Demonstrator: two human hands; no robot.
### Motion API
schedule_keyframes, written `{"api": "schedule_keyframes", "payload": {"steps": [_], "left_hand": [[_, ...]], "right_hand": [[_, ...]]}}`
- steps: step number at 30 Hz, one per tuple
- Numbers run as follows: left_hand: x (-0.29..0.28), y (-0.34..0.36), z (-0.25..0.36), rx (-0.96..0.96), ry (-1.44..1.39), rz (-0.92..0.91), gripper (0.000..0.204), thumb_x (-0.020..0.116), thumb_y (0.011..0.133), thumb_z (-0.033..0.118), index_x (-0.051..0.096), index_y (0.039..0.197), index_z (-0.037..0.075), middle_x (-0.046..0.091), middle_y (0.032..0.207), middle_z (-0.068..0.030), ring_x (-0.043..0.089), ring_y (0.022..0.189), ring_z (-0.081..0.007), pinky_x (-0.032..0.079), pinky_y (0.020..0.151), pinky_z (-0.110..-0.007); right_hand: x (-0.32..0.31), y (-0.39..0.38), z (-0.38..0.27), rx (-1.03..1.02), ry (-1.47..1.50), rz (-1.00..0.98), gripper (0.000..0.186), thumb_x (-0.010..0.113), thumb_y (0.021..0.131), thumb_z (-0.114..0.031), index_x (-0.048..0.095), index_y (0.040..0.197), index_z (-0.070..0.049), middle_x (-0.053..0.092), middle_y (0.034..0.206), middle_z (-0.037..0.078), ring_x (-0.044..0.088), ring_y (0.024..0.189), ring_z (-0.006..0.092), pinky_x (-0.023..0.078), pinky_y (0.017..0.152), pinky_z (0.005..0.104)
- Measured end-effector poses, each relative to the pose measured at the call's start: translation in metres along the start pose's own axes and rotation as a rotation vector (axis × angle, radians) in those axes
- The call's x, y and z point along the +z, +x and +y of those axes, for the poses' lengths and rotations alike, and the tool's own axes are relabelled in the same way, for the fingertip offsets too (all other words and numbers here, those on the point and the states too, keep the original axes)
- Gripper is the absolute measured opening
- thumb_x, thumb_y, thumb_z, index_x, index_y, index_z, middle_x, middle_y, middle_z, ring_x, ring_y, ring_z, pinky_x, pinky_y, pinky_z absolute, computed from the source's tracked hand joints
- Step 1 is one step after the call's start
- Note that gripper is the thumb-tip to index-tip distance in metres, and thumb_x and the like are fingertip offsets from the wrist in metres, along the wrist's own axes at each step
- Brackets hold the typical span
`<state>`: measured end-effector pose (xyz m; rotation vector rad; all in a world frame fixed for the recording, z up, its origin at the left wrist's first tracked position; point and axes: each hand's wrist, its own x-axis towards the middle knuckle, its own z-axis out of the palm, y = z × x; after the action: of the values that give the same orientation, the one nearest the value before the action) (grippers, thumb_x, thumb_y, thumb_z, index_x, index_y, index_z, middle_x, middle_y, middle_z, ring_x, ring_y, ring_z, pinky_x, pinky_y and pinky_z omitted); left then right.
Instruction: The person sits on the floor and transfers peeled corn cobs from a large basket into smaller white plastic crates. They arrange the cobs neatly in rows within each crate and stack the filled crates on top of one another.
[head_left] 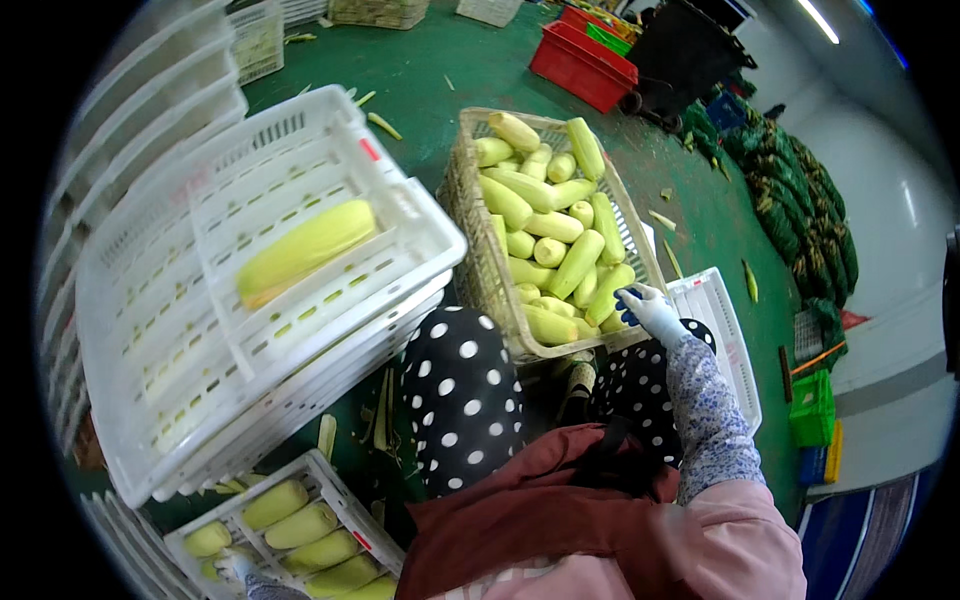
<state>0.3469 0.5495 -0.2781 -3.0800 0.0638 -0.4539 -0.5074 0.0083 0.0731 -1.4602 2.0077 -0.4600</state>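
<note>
My right hand (650, 312), in a white glove with a blue palm, is at the near right corner of a worn plastic crate (462, 190) heaped with husked-looking pale green ears of corn (578, 262). Its fingers are apart, beside one ear of corn (610, 292); whether they touch it is hard to see. Low on the left, my gloved left hand (236, 565) reaches into a white slotted tray (316, 466) holding several ears in rows. Its fingers are closed around an ear of corn (210, 569), partly hidden by the hand.
A stack of white trays (420, 215) stands at my left, one ear (310, 250) in the top tray. Another white tray (738, 350) lies right of the crate. Red crates (585, 68), a dark bin (690, 55), full green sacks (800, 190) and a green crate (812, 408) are farther off.
</note>
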Motion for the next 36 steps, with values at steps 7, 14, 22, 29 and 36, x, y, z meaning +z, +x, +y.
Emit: {"api": "schedule_keyframes", "payload": {"steps": [7, 14, 22, 29, 36], "left_hand": [[-0.092, -0.007, 0.069, 0.046, -0.680, -0.410, 0.046, 0.048, 0.099, 0.030, 0.050, 0.125, -0.007, 0.061, 0.114, -0.0212, 0.060, 0.099, -0.0302, 0.050, 0.086, -0.035], [-0.457, -0.267, 0.364, 1.034, -1.193, -0.408, 0.037, 0.042, 0.087, -0.004, 0.055, 0.122, -0.006, 0.061, 0.117, -0.0187, 0.059, 0.105, -0.0279, 0.046, 0.094, -0.037], [-0.594, -0.419, 0.584, 0.450, -1.816, -1.728, 0.036, 0.048, 0.099, 0.017, 0.048, 0.129, -0.004, 0.060, 0.116, -0.0157, 0.060, 0.103, -0.0212, 0.048, 0.091, -0.035], [-0.536, -0.491, 0.635, 0.143, -1.388, -2.117, 0.040, 0.062, 0.092, 0.028, 0.050, 0.124, 0.008, 0.057, 0.117, -0.0056, 0.058, 0.104, -0.0184, 0.047, 0.091, -0.035], [-0.527, -0.493, 0.644, -0.012, -1.728, -1.877, 0.044, 0.068, 0.087, 0.014, 0.049, 0.126, 0.007, 0.061, 0.109, -0.0056, 0.062, 0.096, -0.0180, 0.052, 0.083, -0.034]], "right_hand": [[-0.011, 0.074, 0.008, -0.186, -0.316, 0.050, 0.038, 0.061, 0.084, -0.034, 0.065, 0.107, -0.004, 0.067, 0.099, 0.020, 0.064, 0.095, 0.0336, 0.049, 0.084, 0.0400], [0.056, 0.220, -0.055, -0.433, -0.275, 0.155, 0.072, 0.066, 0.079, -0.048, 0.047, 0.133, -0.004, 0.053, 0.125, 0.023, 0.050, 0.117, 0.0367, 0.040, 0.099, 0.0424], [0.069, 0.258, -0.098, -0.065, -0.119, -0.433, 0.080, 0.068, 0.073, -0.059, 0.056, 0.120, 0.005, 0.064, 0.092, 0.017, 0.063, 0.073, 0.0286, 0.053, 0.069, 0.0383], [0.023, 0.204, 0.010, -1.374, 0.039, -0.240, 0.066, 0.069, 0.074, -0.003, 0.048, 0.136, -0.011, 0.054, 0.122, 0.021, 0.057, 0.103, 0.0340, 0.049, 0.087, 0.0360], [0.075, 0.239, -0.093, -0.529, -0.074, -0.165, 0.083, 0.064, 0.078, -0.057, 0.044, 0.135, 0.000, 0.056, 0.124, 0.022, 0.055, 0.113, 0.0318, 0.043, 0.098, 0.0375]]}}
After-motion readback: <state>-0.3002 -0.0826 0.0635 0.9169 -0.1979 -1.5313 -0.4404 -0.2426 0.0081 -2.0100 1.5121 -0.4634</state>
